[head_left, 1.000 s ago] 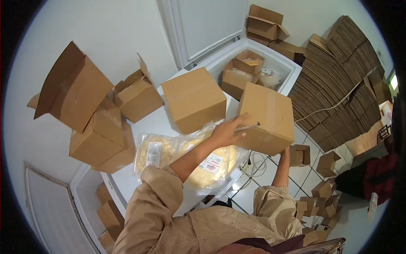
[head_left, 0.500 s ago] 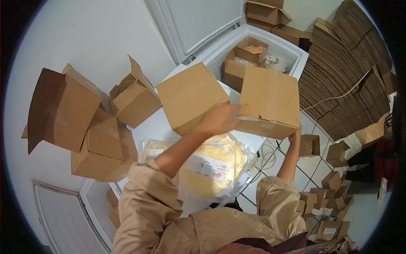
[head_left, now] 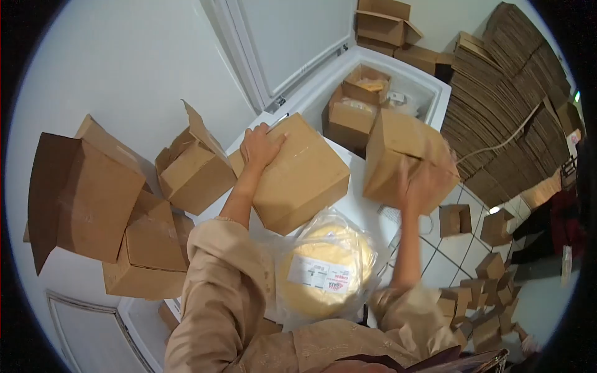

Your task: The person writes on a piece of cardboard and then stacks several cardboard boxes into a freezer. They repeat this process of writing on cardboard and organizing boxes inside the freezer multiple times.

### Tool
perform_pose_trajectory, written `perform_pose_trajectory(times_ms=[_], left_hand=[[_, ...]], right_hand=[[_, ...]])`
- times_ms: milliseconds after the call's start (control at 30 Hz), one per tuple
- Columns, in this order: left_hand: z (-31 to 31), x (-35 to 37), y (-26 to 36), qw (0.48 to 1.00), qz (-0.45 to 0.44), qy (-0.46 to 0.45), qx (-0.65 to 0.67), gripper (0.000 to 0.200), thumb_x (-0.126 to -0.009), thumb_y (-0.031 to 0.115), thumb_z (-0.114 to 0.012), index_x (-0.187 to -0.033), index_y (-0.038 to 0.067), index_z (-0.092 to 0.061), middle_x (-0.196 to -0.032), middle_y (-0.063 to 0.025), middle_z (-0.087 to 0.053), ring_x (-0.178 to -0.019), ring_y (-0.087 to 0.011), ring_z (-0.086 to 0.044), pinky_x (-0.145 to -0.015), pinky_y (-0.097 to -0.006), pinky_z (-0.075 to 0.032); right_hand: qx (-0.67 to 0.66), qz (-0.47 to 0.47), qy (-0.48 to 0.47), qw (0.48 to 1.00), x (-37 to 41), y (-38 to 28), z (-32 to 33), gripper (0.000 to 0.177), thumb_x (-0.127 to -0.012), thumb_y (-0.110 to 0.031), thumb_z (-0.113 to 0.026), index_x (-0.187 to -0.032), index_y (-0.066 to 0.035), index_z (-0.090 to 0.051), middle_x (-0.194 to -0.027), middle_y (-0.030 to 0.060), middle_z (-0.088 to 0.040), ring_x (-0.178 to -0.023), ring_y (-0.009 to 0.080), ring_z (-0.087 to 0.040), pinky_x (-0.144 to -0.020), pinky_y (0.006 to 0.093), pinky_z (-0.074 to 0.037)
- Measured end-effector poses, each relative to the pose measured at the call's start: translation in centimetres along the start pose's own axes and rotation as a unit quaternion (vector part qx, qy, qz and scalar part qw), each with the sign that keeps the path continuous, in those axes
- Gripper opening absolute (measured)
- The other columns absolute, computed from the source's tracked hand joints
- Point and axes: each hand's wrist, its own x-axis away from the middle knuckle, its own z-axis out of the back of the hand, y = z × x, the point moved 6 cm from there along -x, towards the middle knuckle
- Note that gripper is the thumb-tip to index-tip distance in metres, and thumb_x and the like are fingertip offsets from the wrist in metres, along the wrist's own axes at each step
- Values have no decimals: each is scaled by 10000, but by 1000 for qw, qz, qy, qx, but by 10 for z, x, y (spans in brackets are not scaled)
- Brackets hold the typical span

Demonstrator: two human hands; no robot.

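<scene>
My left hand (head_left: 261, 147) is closed at the far left edge of a cardboard box (head_left: 303, 171), with a slim pen-like tool (head_left: 278, 122) sticking out past its fingers. I cannot make out the tool's exact kind. To the right, my right hand (head_left: 429, 180), smeared by motion, grips the front and right side of a second cardboard box (head_left: 398, 140), which sits tilted at the white surface's edge. Close to my body lies a clear plastic bag (head_left: 364, 233) around round yellow sheets (head_left: 311, 298) with a white printed label (head_left: 320, 274).
Opened cartons (head_left: 93, 193) stand at left. Behind is an open chest freezer (head_left: 429, 93) with filled boxes (head_left: 352, 118). Flattened cardboard (head_left: 491, 105) is stacked at right. Small boxes (head_left: 456, 220) lie on the tiled floor, near another person's dark clothing (head_left: 547, 233).
My left hand has moved from the right box to the left box's far edge. My right hand has come up onto the right box's front, and that box has turned and tilted.
</scene>
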Motion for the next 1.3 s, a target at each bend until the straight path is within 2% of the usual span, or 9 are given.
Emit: perform_pose_trajectory(times_ms=[100, 200, 400, 467, 600, 733, 833, 967, 1300], left_hand=[[8, -11, 5, 999, -20, 31, 3, 514, -720, 531, -684, -936, 67, -629, -910, -133, -637, -955, -306, -541, -746, -449, -458], [3, -7, 4, 999, -28, 29, 12, 545, -719, 543, -678, -989, 73, -622, -931, -126, -619, -968, -308, -537, -761, -443, -461], [16, 5, 3, 997, -18, -68, -15, 619, -699, 522, -706, -1113, 82, -572, -982, -129, -589, -976, -316, -535, -792, -438, -466], [34, 26, 5, 990, -95, 107, 1, 531, -706, 463, -715, -1030, 56, -606, -954, -155, -588, -987, -339, -533, -801, -442, -476], [27, 65, 11, 992, -114, 5, 60, 409, -718, 407, -715, -887, 43, -637, -935, -154, -570, -956, -332, -543, -767, -440, -469], [38, 94, 23, 993, -103, 27, 47, 382, -726, 397, -710, -867, 50, -631, -890, -125, -556, -910, -313, -557, -721, -448, -465], [33, 95, 19, 992, -94, 56, 66, 402, -721, 399, -712, -902, 54, -611, -911, -115, -537, -929, -311, -548, -717, -456, -463], [42, 117, 31, 989, -121, 49, 62, 529, -680, 439, -738, -1053, 87, -612, -992, -118, -500, -975, -310, -527, -746, -460, -469], [37, 101, 16, 990, -141, 4, 21, 637, -663, 485, -743, -1186, 147, -606, -1039, -116, -502, -964, -297, -542, -790, -431, -469]], right_hand=[[252, 7, -200, 947, -52, 32, -40, 481, -812, -414, -612, -1121, -46, -605, -1093, 126, -594, -1095, 309, -501, -992, 447, -313], [174, 153, -44, 972, -28, 41, -30, 445, -815, -394, -623, -1100, -53, -594, -1039, 100, -594, -1011, 281, -527, -932, 409, -356], [156, 147, -100, 972, -8, 30, -18, 454, -770, -306, -652, -1123, -31, -579, -1059, 112, -587, -1025, 284, -520, -884, 401, -370], [172, 165, -94, 967, 9, 22, -11, 438, -764, -285, -650, -1115, -32, -579, -1057, 108, -589, -1022, 277, -521, -879, 400, -370], [163, 193, -83, 964, 40, 10, 7, 408, -757, -246, -645, -1102, -39, -579, -1066, 106, -584, -1029, 285, -521, -870, 417, -369], [110, -125, -420, 892, -37, 35, -8, 388, -854, -258, -542, -1221, -131, -539, -1250, 145, -514, -1153, 347, -467, -939, 508, -326], [199, 95, -332, 917, -55, 68, -55, 460, -927, -346, -426, -1368, -214, -418, -1444, 139, -343, -1300, 347, -337, -1041, 551, -230], [330, 91, -356, 870, -23, 54, -50, 554, -959, -483, -248, -1472, -277, -205, -1542, 89, -132, -1411, 359, -92, -1108, 577, -48], [299, 77, -379, 872, 34, 28, -14, 593, -944, -469, -300, -1474, -220, -204, -1542, 96, -132, -1407, 370, -104, -1098, 589, -46]])
